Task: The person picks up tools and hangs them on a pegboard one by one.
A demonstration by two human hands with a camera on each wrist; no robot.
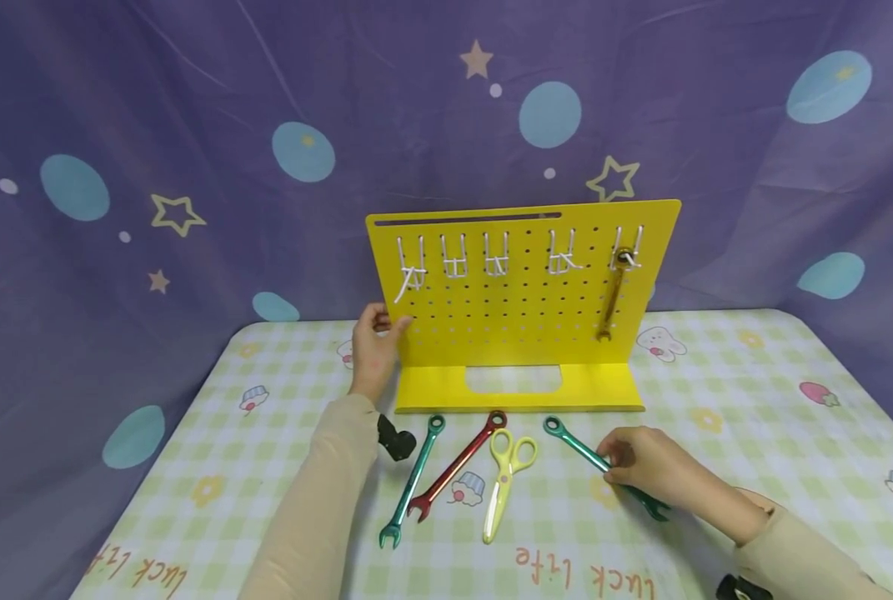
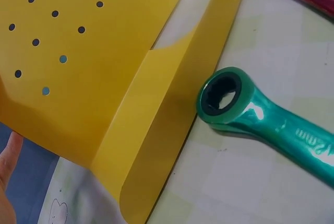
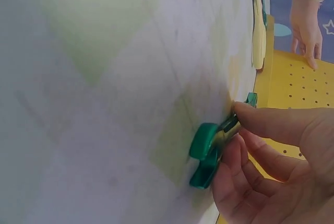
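Observation:
A yellow pegboard (image 1: 506, 325) stands upright on its base, with several white hooks along its upper part. My left hand (image 1: 374, 350) grips the board's left edge, the thumb on the front face. A green combination wrench (image 1: 577, 446) lies at the right, and my right hand (image 1: 652, 467) pinches its shaft between thumb and fingers. The right wrist view shows that wrench's open end (image 3: 206, 153) beside the fingertips, close to the tablecloth. Another green wrench (image 1: 412, 483), a red wrench (image 1: 457, 465) and yellow scissors (image 1: 502, 487) lie in front of the board.
A dark-looking wrench (image 1: 613, 300) hangs from the rightmost hook. The table has a green-and-white checked cloth (image 1: 266, 467) with printed figures. Behind it hangs a purple curtain (image 1: 431, 125) with stars and blue ovals.

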